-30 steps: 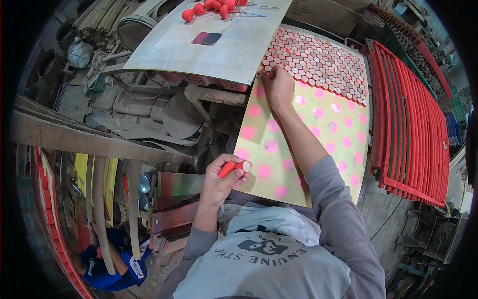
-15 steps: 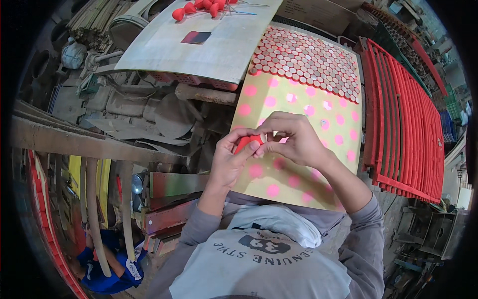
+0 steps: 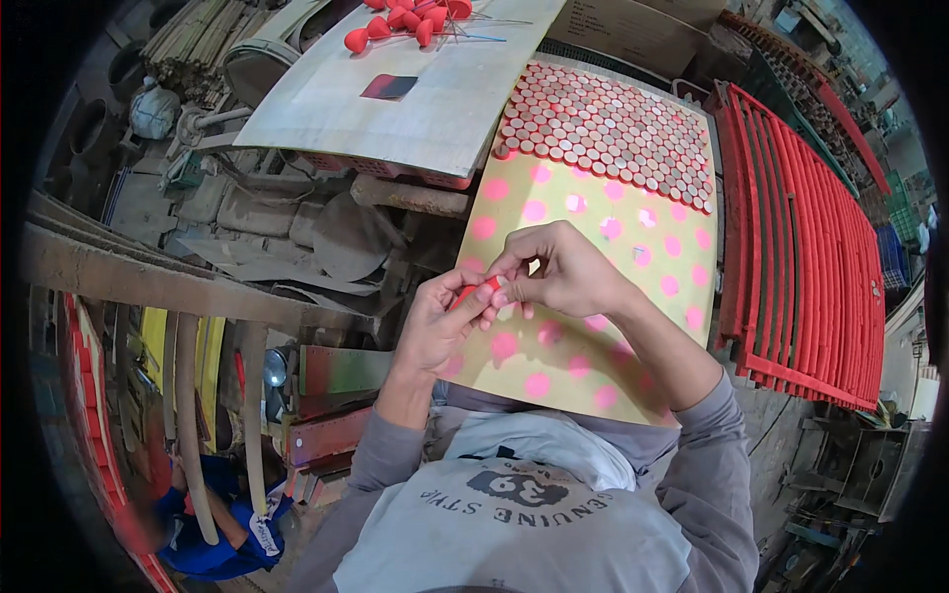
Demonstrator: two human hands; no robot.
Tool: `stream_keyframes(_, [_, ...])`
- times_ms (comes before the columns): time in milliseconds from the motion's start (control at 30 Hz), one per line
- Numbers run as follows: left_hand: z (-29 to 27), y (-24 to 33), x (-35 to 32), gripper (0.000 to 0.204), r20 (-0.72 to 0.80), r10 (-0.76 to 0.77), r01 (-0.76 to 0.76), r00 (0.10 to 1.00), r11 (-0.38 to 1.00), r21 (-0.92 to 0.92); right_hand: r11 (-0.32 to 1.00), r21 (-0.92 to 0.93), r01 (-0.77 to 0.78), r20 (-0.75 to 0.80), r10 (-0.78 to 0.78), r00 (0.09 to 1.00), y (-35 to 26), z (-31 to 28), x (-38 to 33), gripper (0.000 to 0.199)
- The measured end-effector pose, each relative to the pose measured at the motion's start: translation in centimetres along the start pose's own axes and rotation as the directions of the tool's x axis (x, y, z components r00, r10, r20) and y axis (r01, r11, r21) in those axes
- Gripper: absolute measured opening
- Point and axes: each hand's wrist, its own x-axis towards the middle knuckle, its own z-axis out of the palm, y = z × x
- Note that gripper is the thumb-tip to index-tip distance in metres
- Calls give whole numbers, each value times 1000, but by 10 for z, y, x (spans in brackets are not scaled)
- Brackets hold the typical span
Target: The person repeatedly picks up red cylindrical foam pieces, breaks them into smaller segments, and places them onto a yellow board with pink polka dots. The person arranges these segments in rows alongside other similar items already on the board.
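Observation:
A small red cylindrical piece is pinched between the thumb and fingers of my left hand. At its upper end the thumb and forefinger of my right hand close together, touching it; the fingers cover most of that end. Both hands are above a pale yellow board printed with rows of pink dots. Toward the far end of this board, many small round discs with red rims stand packed closely side by side.
On a pale panel at the far left lie several red cone-shaped pieces on thin wires and a dark square sheet. A red slatted rack stands at right. At lower left, a person in blue is behind wooden bars.
My hands have shifted slightly left with the red piece. My right fingers have closed over its end, hiding the pale end face that showed before.

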Motion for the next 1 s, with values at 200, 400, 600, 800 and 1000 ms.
stream_keyframes(200, [7, -10, -8, 12, -144, 112, -109, 983, 994, 30, 998, 51, 21, -76, -17, 997, 11, 9, 1, 17])
stream_keyframes(400, [25, -4, -6, 20, -234, 331, -300, 914, 941, 156, 983, -170, 65, -337, -120, 934, -13, 19, -16, 12])
stream_keyframes(600, [25, -20, -1, 24, -248, 318, -317, 915, 947, 43, 848, -506, -159, -634, -241, 735, 67, -39, 41, 20])
stream_keyframes(800, [15, -33, -27, 27, -296, 247, -253, 923, 967, 18, 762, -524, -381, -742, -189, 643, 99, -39, 89, 25])
stream_keyframes(1000, [-1, -35, -38, 26, -343, 254, -276, 904, 961, -16, 759, -537, -368, -760, -245, 602, 103, -34, 89, 21])
